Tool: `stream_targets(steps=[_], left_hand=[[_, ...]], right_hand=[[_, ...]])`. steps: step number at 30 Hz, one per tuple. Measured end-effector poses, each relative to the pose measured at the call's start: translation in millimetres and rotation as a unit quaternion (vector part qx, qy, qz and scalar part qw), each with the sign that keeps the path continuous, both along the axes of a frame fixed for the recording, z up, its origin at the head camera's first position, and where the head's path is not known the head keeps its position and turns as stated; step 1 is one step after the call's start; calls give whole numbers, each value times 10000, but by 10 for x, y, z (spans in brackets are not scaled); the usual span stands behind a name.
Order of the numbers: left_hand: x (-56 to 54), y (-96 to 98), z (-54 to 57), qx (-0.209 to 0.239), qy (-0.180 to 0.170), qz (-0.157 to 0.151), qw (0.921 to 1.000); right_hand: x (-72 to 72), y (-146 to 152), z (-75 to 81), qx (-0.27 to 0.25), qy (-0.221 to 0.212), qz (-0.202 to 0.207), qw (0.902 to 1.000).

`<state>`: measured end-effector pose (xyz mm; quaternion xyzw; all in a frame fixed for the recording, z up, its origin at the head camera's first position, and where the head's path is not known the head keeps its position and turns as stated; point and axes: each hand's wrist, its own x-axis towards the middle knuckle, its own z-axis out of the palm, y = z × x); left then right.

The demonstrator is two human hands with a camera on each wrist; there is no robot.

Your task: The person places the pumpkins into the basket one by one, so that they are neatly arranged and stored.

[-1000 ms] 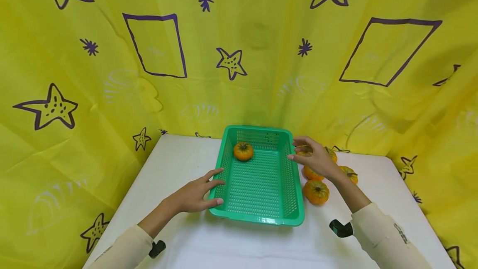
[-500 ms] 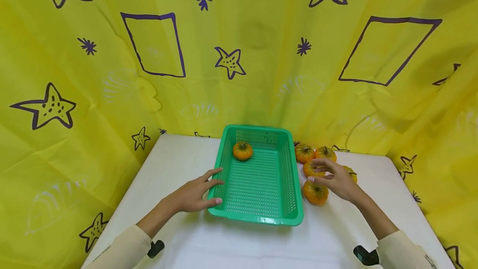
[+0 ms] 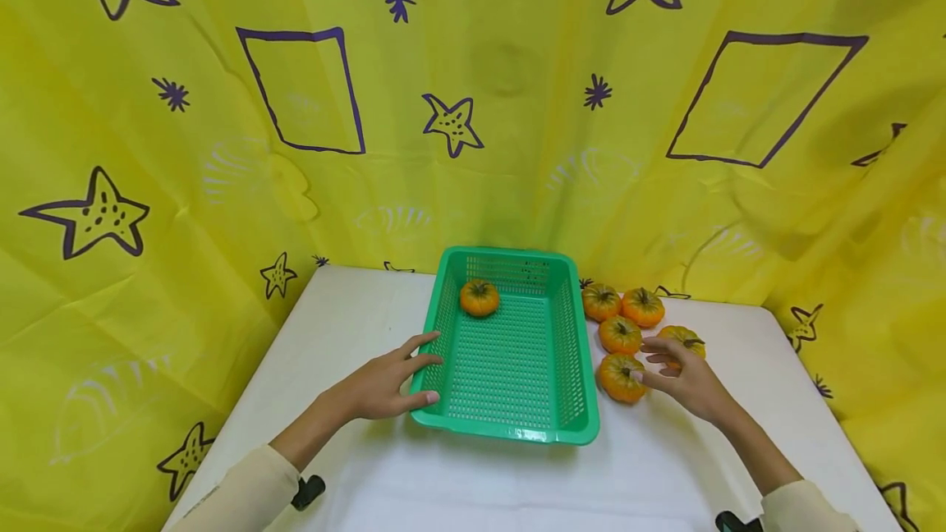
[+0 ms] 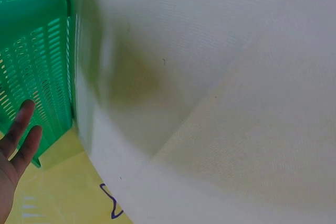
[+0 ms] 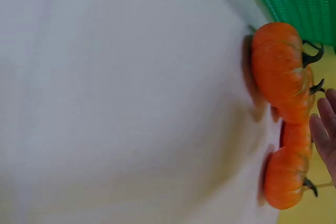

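A green plastic basket [image 3: 510, 434] with slotted walls stands on the white table. One small orange pumpkin [image 3: 479, 300] sits in its back left corner. My left hand [image 3: 380, 386] rests at the basket's left rim, fingers spread and reaching over the edge. To the right of the basket, my right hand [image 3: 691, 382] hovers over a cluster of pumpkins, its fingers loosely bent and holding nothing. Thumb and fingertips overlap the nearest pumpkin [image 3: 619, 378] in the head view. In the right wrist view, the fingers [image 5: 321, 129] show beside the stems of the pumpkins [image 5: 278, 64].
Several more pumpkins lie behind the nearest one: a middle pumpkin [image 3: 619, 336], a back left pumpkin [image 3: 600, 303], a back right pumpkin [image 3: 642, 308] and one partly covered by my right hand. A yellow curtain [image 3: 510, 179] with purple drawings surrounds the white table [image 3: 355, 310].
My right hand has moved from the basket's right rim rightward and toward me, over the pumpkins, uncovering the back ones. My left hand and the basket have stayed put.
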<state>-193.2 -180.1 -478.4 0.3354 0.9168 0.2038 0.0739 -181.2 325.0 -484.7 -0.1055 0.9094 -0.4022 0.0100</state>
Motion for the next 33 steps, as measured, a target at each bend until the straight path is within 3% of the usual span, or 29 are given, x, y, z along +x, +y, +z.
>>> stream_targets(steps=[14, 33], left_hand=[[13, -18, -29, 58, 21, 17, 10000], [-1, 8, -18, 32, -1, 32, 10000]], right_hand=[[-53, -14, -356, 411, 38, -51, 9991], [-16, -51, -416, 616, 34, -72, 9981]])
